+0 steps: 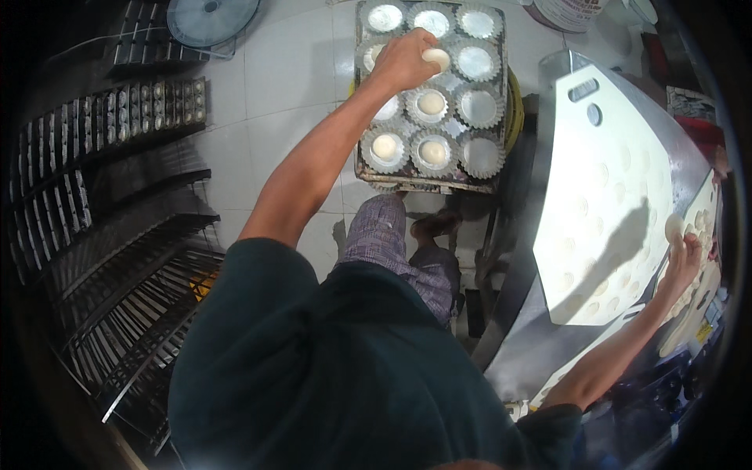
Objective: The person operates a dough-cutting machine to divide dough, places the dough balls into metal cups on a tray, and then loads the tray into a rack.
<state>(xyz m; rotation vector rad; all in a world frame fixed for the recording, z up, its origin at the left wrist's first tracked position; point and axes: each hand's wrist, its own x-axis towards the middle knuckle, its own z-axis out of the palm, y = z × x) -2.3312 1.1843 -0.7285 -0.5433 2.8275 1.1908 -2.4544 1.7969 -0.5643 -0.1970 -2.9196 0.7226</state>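
Over the fluted metal tins my left hand [403, 63] is closed on a small pale dough round [436, 59], pinched between thumb and fingers. Below it, dough pieces sit in some tins, such as the front left tin [371, 162]; the right-hand tin [480, 107] has none. These tins stand in rows on a dark tray [427, 186]. Far to the right, my right hand [683, 266] pinches another pale dough round [674, 229] above a board with more dough pieces [703, 223]. Part of that board is hidden by the hand and forearm.
A large white board [572, 211] with faint round marks lies on a metal worktop [517, 313] at the right. Racks of baking moulds [141, 110] and slatted metal racks [149, 305] stand at the left. A round lid [211, 17] and a white bucket [565, 12] are at the far side.
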